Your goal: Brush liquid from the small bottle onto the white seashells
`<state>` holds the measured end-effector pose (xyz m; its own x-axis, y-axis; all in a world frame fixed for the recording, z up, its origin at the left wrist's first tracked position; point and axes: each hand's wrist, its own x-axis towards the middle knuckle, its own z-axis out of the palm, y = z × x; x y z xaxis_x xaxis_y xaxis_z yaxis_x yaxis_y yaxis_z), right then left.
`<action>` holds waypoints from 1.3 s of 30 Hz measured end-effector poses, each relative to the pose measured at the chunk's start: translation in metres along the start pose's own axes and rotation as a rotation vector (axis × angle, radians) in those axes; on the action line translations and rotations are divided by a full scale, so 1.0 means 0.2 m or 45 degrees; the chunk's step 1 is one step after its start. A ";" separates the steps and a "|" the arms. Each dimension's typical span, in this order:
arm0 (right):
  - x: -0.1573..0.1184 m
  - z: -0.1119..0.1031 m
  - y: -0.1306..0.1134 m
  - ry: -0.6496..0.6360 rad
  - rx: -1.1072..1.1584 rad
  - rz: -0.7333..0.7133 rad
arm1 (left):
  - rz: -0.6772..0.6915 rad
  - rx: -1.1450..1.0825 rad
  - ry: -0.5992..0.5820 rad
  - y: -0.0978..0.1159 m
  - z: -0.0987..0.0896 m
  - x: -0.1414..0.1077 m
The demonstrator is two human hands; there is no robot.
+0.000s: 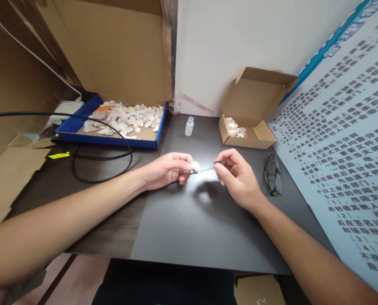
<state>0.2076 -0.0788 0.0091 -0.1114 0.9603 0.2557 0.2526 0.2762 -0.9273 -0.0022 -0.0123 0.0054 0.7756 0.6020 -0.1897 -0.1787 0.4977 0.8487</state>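
Near the middle of the desk, my left hand [174,170] is closed, pinching a small white seashell [195,166] between thumb and fingertips. My right hand [236,177] faces it, fingers closed on the dark end of a thin, pale stick-like tool [205,169]. The tool's other tip reaches the lower edge of the shell; whether it touches cannot be told. Behind the hands a small uncapped glass vial [189,126] with a white label stands upright.
A blue-rimmed tray [112,141] of many white shells lies back left, with a looping black cable [130,163] before it. An open cardboard box [251,142] holding shells sits back right. Folded glasses [273,175] rest beside the printed panel [344,140] at right.
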 end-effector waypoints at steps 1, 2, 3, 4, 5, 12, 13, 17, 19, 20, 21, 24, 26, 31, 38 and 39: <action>0.00 0.00 0.00 0.004 -0.008 -0.003 | 0.000 0.007 -0.003 0.00 0.00 0.00; 0.00 0.00 0.00 0.011 -0.016 -0.007 | -0.001 0.012 -0.005 0.00 0.00 0.00; 0.00 0.00 0.00 0.021 -0.023 -0.010 | -0.002 0.015 -0.007 0.00 -0.01 0.00; 0.00 0.00 0.00 0.034 -0.030 -0.013 | -0.003 0.015 -0.008 0.00 -0.01 0.00; 0.01 0.00 -0.01 0.048 -0.036 -0.017 | -0.004 0.014 -0.006 -0.01 -0.01 0.00; 0.01 -0.01 -0.02 0.063 0.004 -0.002 | -0.011 0.000 -0.001 0.00 -0.01 0.00; 0.00 -0.01 -0.01 0.044 0.032 -0.003 | -0.011 -0.004 -0.002 0.00 -0.01 0.00; 0.00 0.00 0.00 -0.064 0.097 0.019 | 0.000 -0.025 -0.021 0.00 0.00 0.00; 0.00 0.00 0.00 -0.107 0.103 0.042 | 0.005 -0.015 -0.036 0.00 0.00 0.00; -0.01 0.00 0.00 -0.120 0.104 0.053 | 0.007 -0.002 -0.041 0.00 -0.01 0.00; -0.01 -0.01 0.00 -0.126 0.105 0.060 | 0.006 0.014 -0.047 0.00 -0.01 0.00; -0.01 -0.01 0.00 -0.144 0.100 0.073 | 0.003 0.053 -0.055 -0.01 -0.02 0.00; -0.01 -0.01 -0.01 -0.177 0.086 0.072 | 0.005 0.065 -0.050 -0.01 -0.02 0.00; -0.01 0.00 -0.02 -0.213 0.057 0.062 | -0.004 0.099 -0.025 -0.01 -0.01 -0.01; -0.02 0.00 -0.01 -0.113 0.063 0.064 | -0.008 0.091 -0.005 -0.01 -0.01 0.00; -0.01 0.00 -0.01 -0.096 0.058 0.060 | -0.005 0.095 -0.001 -0.01 -0.01 0.00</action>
<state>0.2066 -0.0821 0.0100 -0.1728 0.9660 0.1921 0.2151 0.2274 -0.9497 -0.0032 -0.0125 0.0033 0.7768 0.5994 -0.1929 -0.1298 0.4522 0.8824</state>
